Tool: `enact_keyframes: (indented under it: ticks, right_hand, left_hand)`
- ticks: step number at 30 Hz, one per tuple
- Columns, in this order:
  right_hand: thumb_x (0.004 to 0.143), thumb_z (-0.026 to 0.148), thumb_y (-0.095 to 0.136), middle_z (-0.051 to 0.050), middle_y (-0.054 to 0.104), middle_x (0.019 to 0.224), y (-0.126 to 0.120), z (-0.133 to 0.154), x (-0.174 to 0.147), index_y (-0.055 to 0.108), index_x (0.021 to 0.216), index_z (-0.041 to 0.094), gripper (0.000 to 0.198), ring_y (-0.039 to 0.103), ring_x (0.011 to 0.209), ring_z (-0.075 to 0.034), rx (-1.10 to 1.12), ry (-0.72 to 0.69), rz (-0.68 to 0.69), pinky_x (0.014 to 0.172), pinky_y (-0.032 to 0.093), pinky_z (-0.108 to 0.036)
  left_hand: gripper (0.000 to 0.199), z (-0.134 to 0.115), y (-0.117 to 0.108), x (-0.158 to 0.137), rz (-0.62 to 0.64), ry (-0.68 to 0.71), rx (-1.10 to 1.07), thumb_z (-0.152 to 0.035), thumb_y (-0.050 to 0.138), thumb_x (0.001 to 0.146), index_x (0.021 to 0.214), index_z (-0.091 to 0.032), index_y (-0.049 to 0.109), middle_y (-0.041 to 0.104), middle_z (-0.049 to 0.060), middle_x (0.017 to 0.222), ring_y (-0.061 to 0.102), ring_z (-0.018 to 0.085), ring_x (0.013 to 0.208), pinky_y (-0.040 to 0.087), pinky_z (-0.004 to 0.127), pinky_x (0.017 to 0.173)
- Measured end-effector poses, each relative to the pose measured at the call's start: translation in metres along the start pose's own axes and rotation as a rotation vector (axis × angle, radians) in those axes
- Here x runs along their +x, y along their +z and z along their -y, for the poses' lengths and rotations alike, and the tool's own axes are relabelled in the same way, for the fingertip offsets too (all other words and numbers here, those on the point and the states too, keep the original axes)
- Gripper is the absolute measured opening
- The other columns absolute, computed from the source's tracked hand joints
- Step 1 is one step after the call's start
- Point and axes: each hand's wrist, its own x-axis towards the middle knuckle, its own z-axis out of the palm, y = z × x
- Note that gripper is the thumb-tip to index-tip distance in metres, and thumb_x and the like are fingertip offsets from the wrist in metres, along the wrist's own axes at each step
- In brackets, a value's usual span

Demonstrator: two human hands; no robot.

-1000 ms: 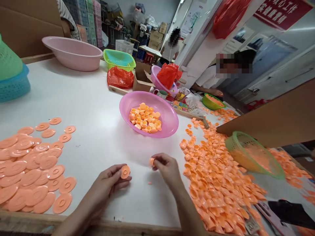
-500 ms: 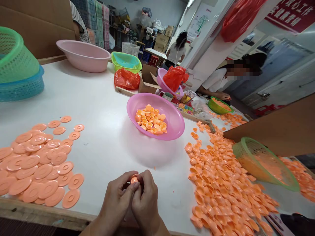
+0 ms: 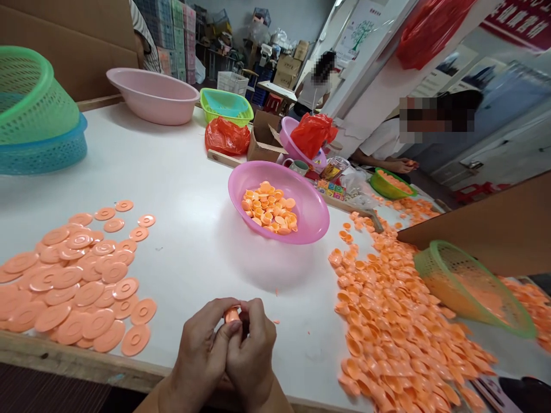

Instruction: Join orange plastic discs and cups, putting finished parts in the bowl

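Observation:
Close together at the table's front edge, my left hand (image 3: 205,344) and my right hand (image 3: 253,344) are both closed on a small orange plastic cup (image 3: 231,314). Fingers and thumbs hide most of it; part of its side shows between them. Beyond my hands stands a pink plastic basin (image 3: 316,215) with a heap of small orange cups (image 3: 270,207) in it. Spread to the right is a large pile of similar orange pieces (image 3: 387,321). Flat orange saucers (image 3: 81,292) lie overlapping on the left. Tiny orange scraps (image 3: 276,322) dot the white tabletop near my right hand.
A green mesh basket (image 3: 473,287) tilts at the right by a cardboard partition (image 3: 486,223). Stacked baskets (image 3: 38,109) and a pale pink basin (image 3: 155,97) stand far left. Red bags and a cardboard box (image 3: 264,137) sit behind. Another person (image 3: 383,143) works at the back right.
The view has shifted slightly, so the table's contents sit a little farther right. My hands still hold the cup, turned a little. Another orange scrap now lies beside my right hand.

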Motion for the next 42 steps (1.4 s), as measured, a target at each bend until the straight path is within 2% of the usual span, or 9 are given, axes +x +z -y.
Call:
enact_keyframes:
  ticks: [5, 9, 16, 19, 23, 30, 36, 40, 42]
  right_hand:
    - [0.084, 0.015, 0.045, 0.001, 0.056, 0.065, -0.003, -0.002, 0.009, 0.050, 0.085, 0.022, 0.008, 0.053, 0.051, -0.015, -0.004, -0.002, 0.011, 0.045, 0.040, -0.026]
    - [0.079, 0.009, 0.047, -0.003, 0.061, 0.081, -0.016, -0.006, 0.025, 0.057, 0.087, 0.021, 0.018, 0.061, 0.071, -0.017, 0.133, -0.016, 0.118, 0.057, 0.051, -0.027]
    - [0.082, 0.011, 0.055, -0.002, 0.067, 0.088, -0.015, -0.008, 0.020, 0.060, 0.095, 0.021, 0.017, 0.067, 0.076, -0.016, 0.351, 0.246, 0.118, 0.068, 0.058, -0.028]
    - [0.085, 0.011, 0.052, -0.003, 0.068, 0.089, -0.013, -0.012, 0.014, 0.063, 0.097, 0.021, 0.019, 0.067, 0.078, -0.016, 0.323, 0.237, 0.140, 0.068, 0.058, -0.028]
    - [0.086, 0.008, 0.047, -0.005, 0.067, 0.096, -0.018, -0.014, 0.010, 0.063, 0.108, 0.023, 0.031, 0.064, 0.087, -0.019, 0.155, 0.009, 0.145, 0.074, 0.055, -0.033]
    - [0.080, 0.007, 0.042, -0.003, 0.055, 0.078, -0.014, -0.008, 0.009, 0.055, 0.094, 0.020, 0.023, 0.055, 0.070, -0.019, 0.018, -0.087, 0.027, 0.059, 0.048, -0.032]
    - [0.079, 0.010, 0.043, -0.002, 0.054, 0.072, 0.000, -0.004, 0.008, 0.056, 0.088, 0.021, 0.019, 0.054, 0.065, -0.019, 0.012, -0.120, 0.000, 0.055, 0.044, -0.031]
    - [0.082, 0.012, 0.051, -0.002, 0.065, 0.077, -0.015, -0.014, 0.045, 0.065, 0.088, 0.022, 0.018, 0.060, 0.067, -0.017, 0.106, -0.060, 0.130, 0.059, 0.048, -0.028]
    - [0.083, 0.015, 0.055, -0.003, 0.069, 0.081, -0.029, -0.030, 0.083, 0.068, 0.093, 0.022, 0.018, 0.061, 0.069, -0.017, 0.056, -0.044, 0.038, 0.064, 0.050, -0.029]
  left_hand:
    - [0.025, 0.003, -0.004, 0.003, 0.028, -0.067, -0.051, -0.028, 0.058, 0.087, 0.108, -0.024, 0.072, 0.076, 0.005, 0.105, 0.071, 0.021, 0.092, 0.057, 0.024, 0.079]
    - [0.034, 0.009, -0.007, 0.007, 0.085, -0.187, -0.186, -0.033, 0.062, 0.086, 0.119, -0.025, 0.065, 0.071, 0.007, 0.120, 0.067, 0.024, 0.108, 0.055, 0.032, 0.092]
    - [0.025, 0.013, -0.004, 0.009, 0.080, -0.286, -0.355, -0.034, 0.067, 0.082, 0.103, -0.021, 0.071, 0.073, 0.008, 0.109, 0.067, 0.024, 0.103, 0.056, 0.031, 0.087]
    - [0.030, 0.014, -0.002, 0.008, 0.101, -0.348, -0.402, -0.037, 0.068, 0.081, 0.106, -0.021, 0.068, 0.073, 0.008, 0.111, 0.067, 0.024, 0.105, 0.055, 0.031, 0.089]
    - [0.028, 0.014, -0.003, 0.009, 0.154, -0.344, -0.296, -0.039, 0.067, 0.083, 0.105, -0.022, 0.067, 0.072, 0.006, 0.110, 0.069, 0.021, 0.094, 0.054, 0.029, 0.085]
    - [0.020, 0.015, 0.000, -0.001, 0.173, -0.243, -0.271, -0.038, 0.053, 0.092, 0.103, -0.023, 0.063, 0.070, 0.004, 0.095, 0.066, 0.020, 0.088, 0.052, 0.026, 0.076]
    - [0.015, 0.015, 0.004, -0.003, 0.050, -0.155, -0.136, -0.033, 0.052, 0.092, 0.097, -0.023, 0.062, 0.067, 0.002, 0.086, 0.064, 0.018, 0.080, 0.050, 0.025, 0.071]
    - [0.023, 0.013, -0.015, 0.020, 0.037, -0.145, -0.001, -0.035, 0.052, 0.090, 0.103, -0.023, 0.066, 0.071, 0.007, 0.101, 0.065, 0.022, 0.093, 0.052, 0.031, 0.082]
    - [0.025, 0.014, -0.044, 0.027, -0.065, -0.153, 0.141, -0.038, 0.057, 0.085, 0.100, -0.024, 0.070, 0.072, 0.008, 0.103, 0.064, 0.026, 0.095, 0.051, 0.037, 0.087]
